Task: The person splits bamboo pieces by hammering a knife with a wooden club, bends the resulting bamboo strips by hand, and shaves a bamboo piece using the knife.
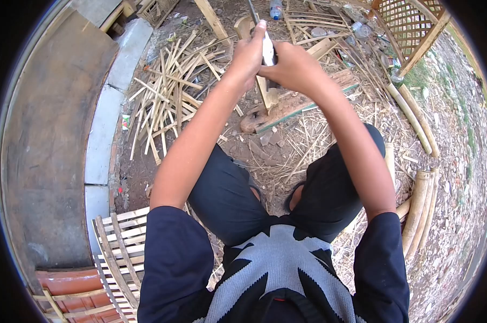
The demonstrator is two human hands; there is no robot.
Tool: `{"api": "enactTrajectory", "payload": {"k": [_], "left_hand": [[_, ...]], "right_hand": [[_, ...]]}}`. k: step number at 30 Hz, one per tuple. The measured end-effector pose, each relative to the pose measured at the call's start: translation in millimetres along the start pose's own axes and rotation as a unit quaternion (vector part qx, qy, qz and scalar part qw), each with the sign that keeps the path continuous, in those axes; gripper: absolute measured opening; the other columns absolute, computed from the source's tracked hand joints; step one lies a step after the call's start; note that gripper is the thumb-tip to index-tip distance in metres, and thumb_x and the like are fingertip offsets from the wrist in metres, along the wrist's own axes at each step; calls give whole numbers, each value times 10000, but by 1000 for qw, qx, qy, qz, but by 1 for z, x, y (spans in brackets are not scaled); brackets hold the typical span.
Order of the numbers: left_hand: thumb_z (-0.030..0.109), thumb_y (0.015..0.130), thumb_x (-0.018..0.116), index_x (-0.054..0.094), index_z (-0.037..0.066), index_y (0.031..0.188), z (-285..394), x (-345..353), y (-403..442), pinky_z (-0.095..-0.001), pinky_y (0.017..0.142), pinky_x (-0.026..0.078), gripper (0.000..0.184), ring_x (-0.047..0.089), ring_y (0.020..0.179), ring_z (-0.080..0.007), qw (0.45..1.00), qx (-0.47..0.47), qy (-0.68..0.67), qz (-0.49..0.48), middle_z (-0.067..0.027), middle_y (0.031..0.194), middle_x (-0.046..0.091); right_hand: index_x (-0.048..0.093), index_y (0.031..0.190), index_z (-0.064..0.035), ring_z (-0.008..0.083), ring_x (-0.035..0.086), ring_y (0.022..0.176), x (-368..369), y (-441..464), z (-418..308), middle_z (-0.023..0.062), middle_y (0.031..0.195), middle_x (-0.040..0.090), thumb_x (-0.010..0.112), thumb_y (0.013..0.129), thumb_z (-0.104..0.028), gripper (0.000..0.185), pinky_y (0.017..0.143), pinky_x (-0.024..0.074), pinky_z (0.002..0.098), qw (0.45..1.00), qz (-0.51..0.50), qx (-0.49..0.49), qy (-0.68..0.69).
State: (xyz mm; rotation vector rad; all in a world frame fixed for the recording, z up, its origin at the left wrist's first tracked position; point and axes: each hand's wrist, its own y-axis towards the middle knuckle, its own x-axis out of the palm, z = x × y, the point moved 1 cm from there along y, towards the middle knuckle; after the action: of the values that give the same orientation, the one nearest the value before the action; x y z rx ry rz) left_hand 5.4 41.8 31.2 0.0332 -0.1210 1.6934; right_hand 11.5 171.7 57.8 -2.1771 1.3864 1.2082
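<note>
We find the bottle's (pixel 276 9) markings too small to read, while our left hand (pixel 247 58) and right hand (pixel 293 65) curl closed around a slim tool (pixel 267 49), white mid-length and dark towards its ends, near the rough log (pixel 287 107).

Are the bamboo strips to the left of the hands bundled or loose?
Loose: the bamboo strips lie crisscrossed at many angles on the ground, with no tie visible.
</note>
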Motion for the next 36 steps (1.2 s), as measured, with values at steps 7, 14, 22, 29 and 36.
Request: {"api": "enactTrajectory", "payload": {"k": [7,14,22,29,36], "left_hand": [[549,994,448,572,-10,879,2,13,-11,-316,468,498,584,600,537,-190,998,-21,-61,11,-97,709,611],[568,990,445,490,86,862,3,-1,-12,-299,475,480,501,531,513,-126,995,-40,-91,15,-29,637,525],[544,992,457,482,97,857,-1,-9,-8,-288,460,454,467,502,491,-120,994,-33,-97,21,-23,622,502],[562,992,433,470,109,843,5,-6,-11,-286,451,432,478,482,472,-115,993,-54,-95,32,-10,614,487],[576,983,443,470,110,837,2,-6,-8,-289,448,410,489,471,466,-117,993,-47,-105,17,-6,610,480]], "right_hand": [[707,891,35,140,534,649,-73,-18,52,35,670,563,685,827,-603,642,591,408,288,996,-19,71,-52],[685,977,41,233,644,796,21,-87,329,159,827,670,633,877,-546,598,708,488,346,967,-50,241,-68],[676,1018,62,274,681,837,92,-180,384,203,881,694,656,853,-499,585,722,512,373,902,-98,416,-69],[680,1017,64,274,687,826,89,-186,375,201,882,698,677,823,-484,581,714,520,370,891,-86,443,-48],[684,1016,65,273,693,816,89,-191,374,199,884,702,699,793,-470,580,706,529,368,886,-81,455,-37]]}}
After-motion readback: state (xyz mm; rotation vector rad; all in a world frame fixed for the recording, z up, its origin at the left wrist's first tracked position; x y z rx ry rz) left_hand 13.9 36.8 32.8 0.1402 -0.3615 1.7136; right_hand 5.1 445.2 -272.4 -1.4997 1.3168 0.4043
